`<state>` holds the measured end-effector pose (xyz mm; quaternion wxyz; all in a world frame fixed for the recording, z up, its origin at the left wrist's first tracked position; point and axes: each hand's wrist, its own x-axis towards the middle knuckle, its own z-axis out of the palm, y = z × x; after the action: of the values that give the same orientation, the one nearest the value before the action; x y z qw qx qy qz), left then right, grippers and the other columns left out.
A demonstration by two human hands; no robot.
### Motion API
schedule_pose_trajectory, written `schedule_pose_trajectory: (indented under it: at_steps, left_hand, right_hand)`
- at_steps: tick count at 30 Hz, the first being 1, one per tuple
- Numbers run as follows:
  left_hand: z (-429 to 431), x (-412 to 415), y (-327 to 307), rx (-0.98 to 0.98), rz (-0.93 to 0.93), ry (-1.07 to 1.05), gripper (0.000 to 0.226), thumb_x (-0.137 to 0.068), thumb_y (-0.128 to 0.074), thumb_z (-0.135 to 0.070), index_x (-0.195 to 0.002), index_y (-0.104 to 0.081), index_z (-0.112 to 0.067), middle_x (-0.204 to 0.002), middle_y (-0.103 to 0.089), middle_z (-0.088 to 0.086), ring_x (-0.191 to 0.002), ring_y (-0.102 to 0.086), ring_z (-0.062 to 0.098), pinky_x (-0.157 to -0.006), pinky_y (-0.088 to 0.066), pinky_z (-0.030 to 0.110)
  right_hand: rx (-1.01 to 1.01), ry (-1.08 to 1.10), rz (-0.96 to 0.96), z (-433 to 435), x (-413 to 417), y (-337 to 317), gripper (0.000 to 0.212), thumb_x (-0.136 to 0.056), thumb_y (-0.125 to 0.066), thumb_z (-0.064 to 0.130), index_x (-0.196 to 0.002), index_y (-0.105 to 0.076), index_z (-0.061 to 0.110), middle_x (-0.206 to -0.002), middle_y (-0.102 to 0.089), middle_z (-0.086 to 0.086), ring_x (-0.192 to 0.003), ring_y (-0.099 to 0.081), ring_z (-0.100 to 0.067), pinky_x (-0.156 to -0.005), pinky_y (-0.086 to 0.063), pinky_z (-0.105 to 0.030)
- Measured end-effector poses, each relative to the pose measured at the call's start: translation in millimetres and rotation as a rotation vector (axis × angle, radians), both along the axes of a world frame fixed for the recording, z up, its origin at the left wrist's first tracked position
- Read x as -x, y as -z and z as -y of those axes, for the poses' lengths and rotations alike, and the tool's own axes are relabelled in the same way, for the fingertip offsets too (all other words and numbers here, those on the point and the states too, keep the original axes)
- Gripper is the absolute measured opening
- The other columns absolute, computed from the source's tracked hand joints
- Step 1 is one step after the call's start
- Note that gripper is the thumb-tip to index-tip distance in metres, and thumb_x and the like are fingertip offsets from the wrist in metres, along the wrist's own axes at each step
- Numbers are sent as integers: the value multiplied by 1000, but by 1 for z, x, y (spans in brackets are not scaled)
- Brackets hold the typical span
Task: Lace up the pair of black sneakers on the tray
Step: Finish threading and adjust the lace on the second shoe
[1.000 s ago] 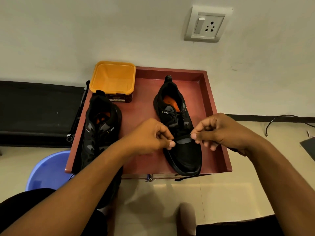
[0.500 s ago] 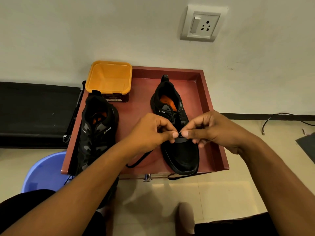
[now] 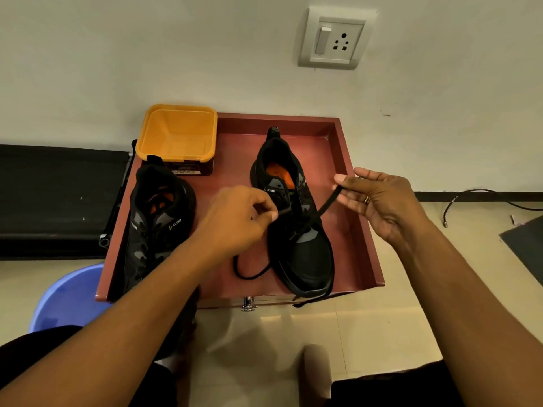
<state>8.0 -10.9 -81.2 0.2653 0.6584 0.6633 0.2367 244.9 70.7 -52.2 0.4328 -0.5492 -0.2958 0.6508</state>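
Both forearms reach in from the near edge toward the right side of the tray [image 3: 235, 154]. The left hand [image 3: 238, 221] is held knuckles up over the middle of the tray, its fingers curled tight and its fingertips pinching the black lace [image 3: 326, 205] right at the eyelets on the left flank of the right-side sneaker [image 3: 308, 259]. The right hand [image 3: 379, 201] is raised just right of that shoe, palm turned left, fingers mostly spread. It pinches the lace near its end between thumb and forefinger, and a ring [image 3: 366, 199] shows on one finger. From that pinch the lace runs taut, down and leftward, to the shoe's lower eyelets. A slack loop of it lies on the tray floor left of the toe, under the left wrist. Another end hangs over the tray's near edge. The right-side sneaker stands toe toward the viewer, between the two hands. The left-side sneaker [image 3: 173, 224] sits on the tray's left side, partly hidden by the left forearm. An orange tub [image 3: 176, 133] stands at the far left corner.
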Motion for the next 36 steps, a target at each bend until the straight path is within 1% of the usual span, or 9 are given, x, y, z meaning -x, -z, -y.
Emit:
schedule_pose_trajectory:
  at_steps: [2, 5, 11, 14, 17, 21, 30, 33, 36]
  left_hand:
    - [-4, 5, -5, -106, 2, -40, 12, -92, -75, -27, -103, -77, -31, -94, -70, -16, -74, -61, 0, -72, -51, 27]
    - [-10, 2, -10, -216, 34, 21, 31, -93, -73, -21, -122, -69, -31, -109, -62, -23, -87, -57, 3, -77, -46, 25]
    - [-12, -18, 8, -178, -191, 182, 54, -101, -60, -27, -152, -43, -27, -152, -47, -14, -122, -43, 13, -93, -37, 25]
    - [-14, -20, 11, -245, -223, 170, 43, -102, -57, -24, -144, -50, -20, -142, -52, -7, -119, -47, 17, -91, -47, 31]
    - [-16, -19, 14, -334, -115, 60, 22, -97, -65, -11, -118, -67, -11, -115, -64, 2, -103, -59, 21, -87, -52, 39]
    - [-17, -20, 19, -357, 5, -48, 6, -87, -76, -10, -92, -74, -11, -95, -66, -3, -85, -62, 12, -78, -55, 33]
    - [-22, -35, 27, -248, 77, -141, 13, -83, -80, -19, -96, -81, -18, -96, -57, -5, -95, -56, 20, -79, -53, 43]
    - [-22, -37, 27, -237, 97, -140, 15, -82, -81, -19, -96, -80, -20, -97, -56, -8, -96, -56, 19, -78, -53, 42]
    - [-22, -38, 28, -226, 92, -153, 16, -80, -84, -21, -95, -78, -22, -98, -56, -9, -97, -55, 18, -77, -53, 42]
  right_hand:
    - [3, 20, 87, -2, -5, 0, 64, -69, -87, -2, -126, -57, 2, -104, -77, -23, -85, -79, -28, -68, -63, -30]
    - [-42, -4, 246, -3, -6, 0, 51, -72, -90, 1, -114, -61, 4, -104, -76, -21, -86, -79, -29, -68, -63, -29]
    - [-187, -166, 435, 3, 2, 1, 24, -78, -87, -1, -99, -76, -3, -87, -79, -16, -80, -79, -24, -67, -64, -26]
    - [-222, -267, 483, 6, 2, 0, 13, -85, -79, -4, -98, -76, -5, -84, -79, -16, -76, -79, -26, -66, -64, -28]
    - [-214, -415, 511, 9, 0, 1, 8, -91, -73, -5, -98, -76, -5, -83, -79, -16, -70, -77, -20, -60, -60, -23]
    - [-266, -515, 605, 10, 5, 12, 9, -90, -76, 1, -94, -80, 9, -73, -75, -2, -66, -71, -7, -61, -57, -18]
    - [-308, -467, 638, 10, 22, 37, 3, -92, -78, 12, -94, -80, 12, -86, -76, -15, -78, -72, -22, -81, -63, -40]
    - [-307, -414, 642, 9, 22, 42, 1, -92, -79, 16, -91, -80, 16, -81, -76, -9, -82, -75, -27, -83, -64, -46]
    - [-374, -409, 720, 10, 24, 47, 6, -92, -80, 23, -87, -79, 27, -79, -76, 4, -78, -74, -15, -81, -65, -42]
